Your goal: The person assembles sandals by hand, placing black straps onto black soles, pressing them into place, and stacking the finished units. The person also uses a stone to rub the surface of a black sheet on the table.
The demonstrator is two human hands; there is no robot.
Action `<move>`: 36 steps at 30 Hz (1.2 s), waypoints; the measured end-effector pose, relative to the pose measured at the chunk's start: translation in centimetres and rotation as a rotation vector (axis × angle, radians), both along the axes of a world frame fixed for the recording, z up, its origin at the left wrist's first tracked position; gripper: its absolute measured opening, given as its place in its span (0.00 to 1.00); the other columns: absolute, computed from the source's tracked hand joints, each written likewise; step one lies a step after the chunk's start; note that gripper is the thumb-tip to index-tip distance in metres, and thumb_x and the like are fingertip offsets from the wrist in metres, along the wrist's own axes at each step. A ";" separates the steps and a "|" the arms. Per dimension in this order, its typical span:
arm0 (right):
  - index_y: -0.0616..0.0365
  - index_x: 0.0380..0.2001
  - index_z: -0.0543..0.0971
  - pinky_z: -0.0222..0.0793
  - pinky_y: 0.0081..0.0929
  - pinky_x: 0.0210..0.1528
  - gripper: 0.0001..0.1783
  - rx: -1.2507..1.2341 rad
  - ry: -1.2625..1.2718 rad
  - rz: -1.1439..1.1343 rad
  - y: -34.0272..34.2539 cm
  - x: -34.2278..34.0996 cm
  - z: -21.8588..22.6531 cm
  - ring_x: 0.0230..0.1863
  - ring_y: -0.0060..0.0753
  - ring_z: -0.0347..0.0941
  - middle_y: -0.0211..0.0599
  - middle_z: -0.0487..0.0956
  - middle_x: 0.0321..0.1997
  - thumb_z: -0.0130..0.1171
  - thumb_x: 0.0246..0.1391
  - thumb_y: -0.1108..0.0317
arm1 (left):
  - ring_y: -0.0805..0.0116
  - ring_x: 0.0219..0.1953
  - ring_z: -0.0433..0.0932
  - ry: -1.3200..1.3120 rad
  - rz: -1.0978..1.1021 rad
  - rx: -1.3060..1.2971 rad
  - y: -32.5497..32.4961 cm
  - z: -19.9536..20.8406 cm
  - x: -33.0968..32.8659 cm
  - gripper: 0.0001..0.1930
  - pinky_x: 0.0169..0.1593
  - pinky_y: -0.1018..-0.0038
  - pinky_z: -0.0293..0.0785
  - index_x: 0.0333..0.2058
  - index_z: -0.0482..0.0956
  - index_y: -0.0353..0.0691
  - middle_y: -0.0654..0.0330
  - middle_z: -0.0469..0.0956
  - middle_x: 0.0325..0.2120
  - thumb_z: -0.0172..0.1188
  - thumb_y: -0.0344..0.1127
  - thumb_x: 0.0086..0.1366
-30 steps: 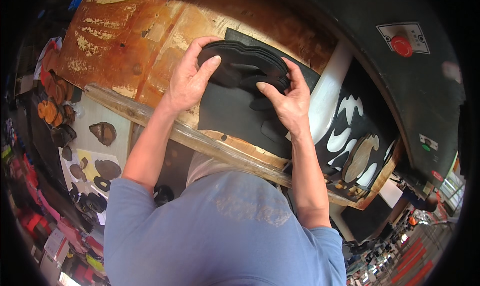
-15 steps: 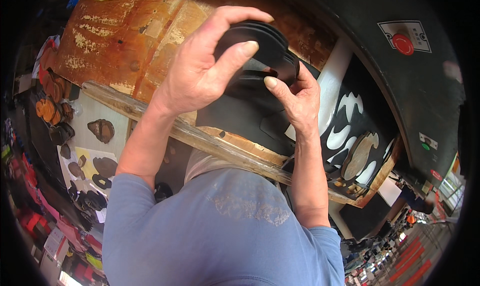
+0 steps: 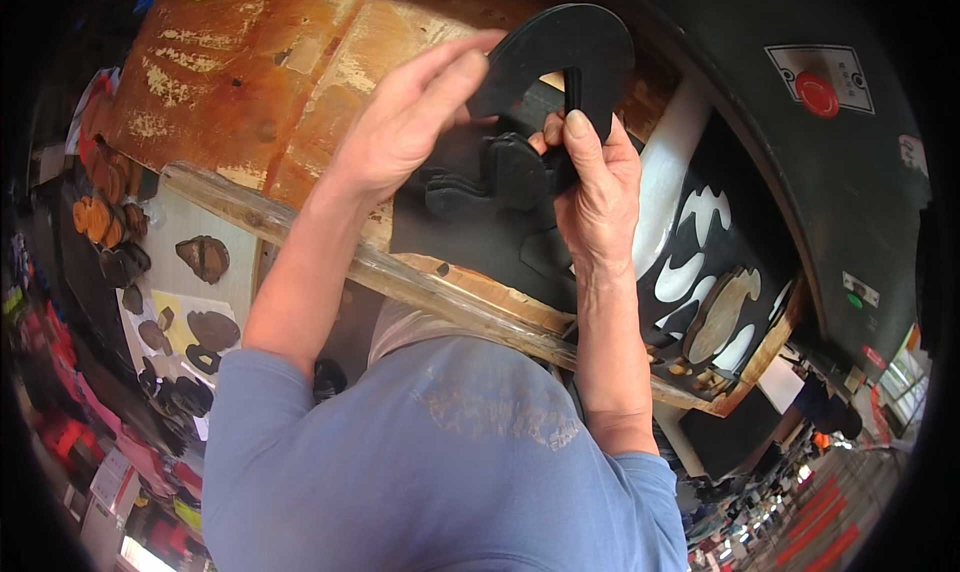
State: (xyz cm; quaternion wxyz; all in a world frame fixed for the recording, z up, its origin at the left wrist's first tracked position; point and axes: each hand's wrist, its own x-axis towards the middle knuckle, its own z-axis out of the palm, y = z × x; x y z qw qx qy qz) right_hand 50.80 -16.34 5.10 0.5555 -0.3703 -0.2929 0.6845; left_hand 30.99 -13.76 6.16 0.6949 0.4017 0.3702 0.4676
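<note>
My right hand (image 3: 597,187) grips a stack of black, flat, curved cut pieces (image 3: 590,37), horseshoe-like with a gap in the middle. Its thumb presses the near face and the fingers curl behind. The stack is held up, tilted, above the bench. My left hand (image 3: 405,117) is at the stack's left edge, fingers stretched out and partly blurred; whether they touch it I cannot tell. Below and between the hands lie several more black cut pieces (image 3: 490,179), with rounded lobes, on the dark bench surface (image 3: 440,234).
A worn brown wooden board (image 3: 230,82) spans the back left. White cut-outs (image 3: 680,277) and a grey-brown stack of shapes (image 3: 722,317) lie at right. A dark machine beam with a red button (image 3: 817,94) overhangs the right side. A wooden rail (image 3: 400,280) crosses before my body.
The black stack has turned upright and shifted right, held now by my right hand. My left hand has loosened its wrap around it. More black pieces have come into view below.
</note>
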 end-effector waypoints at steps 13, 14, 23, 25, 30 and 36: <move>0.58 0.42 0.78 0.77 0.22 0.43 0.08 -0.126 -0.101 -0.251 -1.5 -1.4 -0.9 0.36 0.21 0.76 0.30 0.80 0.36 0.62 0.70 0.65 | 0.74 0.51 0.80 -0.180 0.265 -0.295 -6.4 -2.2 3.3 0.17 0.53 0.77 0.79 0.58 0.75 0.29 0.59 0.81 0.47 0.61 0.29 0.74; 0.58 0.42 0.78 0.77 0.22 0.43 0.09 -0.124 -0.150 -0.256 -1.7 -1.5 -0.8 0.36 0.21 0.76 0.30 0.80 0.36 0.62 0.70 0.65 | 0.75 0.49 0.81 -0.115 0.263 -0.264 -6.2 -2.4 3.4 0.17 0.52 0.77 0.79 0.57 0.76 0.30 0.60 0.81 0.45 0.62 0.28 0.73; 0.59 0.42 0.77 0.75 0.22 0.42 0.09 -0.139 -0.178 -0.175 -3.2 -0.3 -0.2 0.36 0.23 0.76 0.30 0.79 0.35 0.60 0.71 0.64 | 0.72 0.47 0.83 -0.208 0.124 -0.368 -7.2 -3.7 2.5 0.17 0.50 0.74 0.81 0.56 0.77 0.30 0.56 0.82 0.47 0.64 0.30 0.72; 0.59 0.43 0.77 0.75 0.22 0.42 0.09 -0.140 -0.153 -0.162 -3.6 -0.1 -0.3 0.36 0.23 0.76 0.31 0.79 0.36 0.60 0.71 0.64 | 0.70 0.48 0.83 -0.196 0.083 -0.305 -7.3 -3.5 2.3 0.20 0.52 0.73 0.80 0.59 0.74 0.30 0.54 0.82 0.49 0.62 0.33 0.73; 0.61 0.47 0.76 0.76 0.23 0.43 0.11 -0.047 -0.256 -0.057 -4.4 0.6 0.0 0.37 0.24 0.76 0.31 0.78 0.37 0.59 0.71 0.64 | 0.68 0.49 0.82 -0.193 0.094 -0.237 -6.4 -2.3 1.5 0.24 0.54 0.72 0.79 0.65 0.69 0.31 0.51 0.81 0.51 0.53 0.42 0.79; 0.65 0.55 0.74 0.76 0.22 0.46 0.15 0.035 -0.262 0.050 -5.7 0.5 0.4 0.39 0.21 0.79 0.33 0.83 0.42 0.59 0.71 0.69 | 0.76 0.41 0.79 -0.056 0.070 -0.059 -6.3 -1.1 1.9 0.18 0.49 0.76 0.78 0.58 0.75 0.34 0.60 0.83 0.42 0.52 0.41 0.80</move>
